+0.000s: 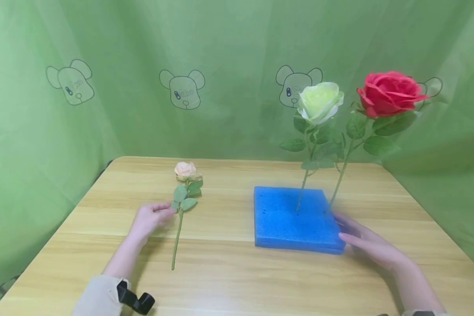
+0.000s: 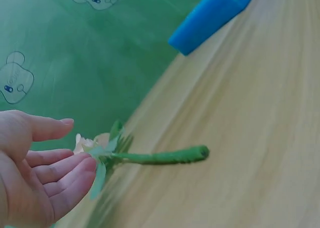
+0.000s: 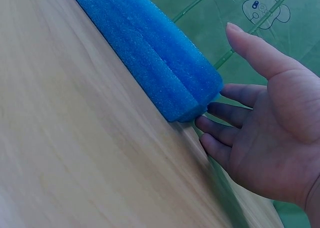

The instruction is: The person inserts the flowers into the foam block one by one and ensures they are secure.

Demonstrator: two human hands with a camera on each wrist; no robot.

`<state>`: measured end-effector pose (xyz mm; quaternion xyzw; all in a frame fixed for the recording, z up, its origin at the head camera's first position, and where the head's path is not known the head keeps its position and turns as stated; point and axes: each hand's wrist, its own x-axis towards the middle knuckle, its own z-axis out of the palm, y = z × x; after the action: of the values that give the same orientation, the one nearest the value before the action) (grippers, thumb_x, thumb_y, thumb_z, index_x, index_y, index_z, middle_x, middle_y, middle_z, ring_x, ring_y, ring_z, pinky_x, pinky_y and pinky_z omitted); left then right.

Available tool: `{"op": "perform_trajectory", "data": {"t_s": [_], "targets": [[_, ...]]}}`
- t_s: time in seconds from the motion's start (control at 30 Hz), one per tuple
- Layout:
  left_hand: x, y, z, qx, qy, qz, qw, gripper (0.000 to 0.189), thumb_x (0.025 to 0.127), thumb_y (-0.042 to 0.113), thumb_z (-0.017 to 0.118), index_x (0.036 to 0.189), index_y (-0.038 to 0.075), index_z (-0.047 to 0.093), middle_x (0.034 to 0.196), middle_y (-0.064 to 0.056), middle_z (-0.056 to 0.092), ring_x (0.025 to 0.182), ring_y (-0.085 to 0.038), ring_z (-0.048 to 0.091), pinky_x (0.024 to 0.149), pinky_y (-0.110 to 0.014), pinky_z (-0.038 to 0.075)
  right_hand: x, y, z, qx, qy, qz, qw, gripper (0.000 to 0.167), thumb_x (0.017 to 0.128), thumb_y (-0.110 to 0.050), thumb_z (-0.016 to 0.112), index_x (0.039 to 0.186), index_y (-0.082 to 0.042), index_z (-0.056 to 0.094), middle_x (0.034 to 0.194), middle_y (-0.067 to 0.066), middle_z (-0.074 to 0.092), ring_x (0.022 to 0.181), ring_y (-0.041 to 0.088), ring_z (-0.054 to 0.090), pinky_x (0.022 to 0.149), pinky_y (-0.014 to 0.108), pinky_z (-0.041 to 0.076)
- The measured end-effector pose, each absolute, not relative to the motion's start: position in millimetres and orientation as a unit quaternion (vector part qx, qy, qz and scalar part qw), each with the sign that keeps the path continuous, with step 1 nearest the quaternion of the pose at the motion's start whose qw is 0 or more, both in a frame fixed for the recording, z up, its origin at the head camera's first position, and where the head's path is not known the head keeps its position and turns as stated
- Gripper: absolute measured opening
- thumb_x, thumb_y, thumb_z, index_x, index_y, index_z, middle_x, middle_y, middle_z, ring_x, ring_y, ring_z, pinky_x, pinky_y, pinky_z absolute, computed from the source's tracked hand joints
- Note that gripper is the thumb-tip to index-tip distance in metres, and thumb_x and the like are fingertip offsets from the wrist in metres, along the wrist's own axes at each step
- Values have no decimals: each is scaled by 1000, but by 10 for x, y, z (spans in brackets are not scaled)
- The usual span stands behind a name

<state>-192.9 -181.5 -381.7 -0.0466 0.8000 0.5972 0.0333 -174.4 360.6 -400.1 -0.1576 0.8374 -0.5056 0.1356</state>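
A pale pink artificial rose (image 1: 186, 170) lies on the wooden table, its green stem (image 2: 170, 156) pointing toward the near edge. My left hand (image 1: 151, 220) is right beside its leaves, fingers relaxed and holding nothing, as the left wrist view shows. To the right, a blue foam block (image 1: 288, 224) lies flat with a white-green rose (image 1: 320, 103) and a red rose (image 1: 392, 94) standing in it, both leaning to the right. Fingertips of my right hand (image 3: 270, 107) are at the block's right side, with the thumb raised and the palm open.
A green curtain (image 1: 229, 52) printed with bear faces hangs behind and beside the wooden table (image 1: 221, 285). Small holes dot the block's upper face. A black strap mount (image 1: 135, 298) is on my left sleeve.
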Motion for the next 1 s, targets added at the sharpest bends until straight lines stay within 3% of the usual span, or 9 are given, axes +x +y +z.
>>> {"op": "perform_trajectory", "data": {"t_s": [0.17, 0.57, 1.0], "targets": [[-1948, -1812, -3928, -58, 787, 611, 61, 47, 86, 10, 63, 124, -13, 47, 109, -28, 60, 87, -30, 64, 74, -36, 56, -1738, 3603, -3996, -156, 836, -508, 136, 59, 98, -14, 43, 148, -6, 13, 152, 21, 8, 133, 46, 3, 96, 73, 5], [-1972, -1714, -4005, -72, 785, 611, 74, 46, 82, 4, 65, 121, -14, 48, 105, -27, 61, 85, -27, 64, 75, -35, 56, -1722, 3592, -3976, -155, 835, -509, 138, 59, 98, -15, 43, 148, -6, 13, 152, 21, 9, 134, 46, 2, 96, 73, 6], [-2044, -1586, -4019, -89, 851, 514, 65, 41, 71, 2, 71, 108, -9, 58, 100, -18, 60, 67, -16, 54, 59, -25, 50, -1730, 3589, -3986, -157, 838, -505, 136, 58, 98, -15, 43, 148, -7, 14, 152, 21, 9, 133, 46, 3, 96, 72, 8]]}}
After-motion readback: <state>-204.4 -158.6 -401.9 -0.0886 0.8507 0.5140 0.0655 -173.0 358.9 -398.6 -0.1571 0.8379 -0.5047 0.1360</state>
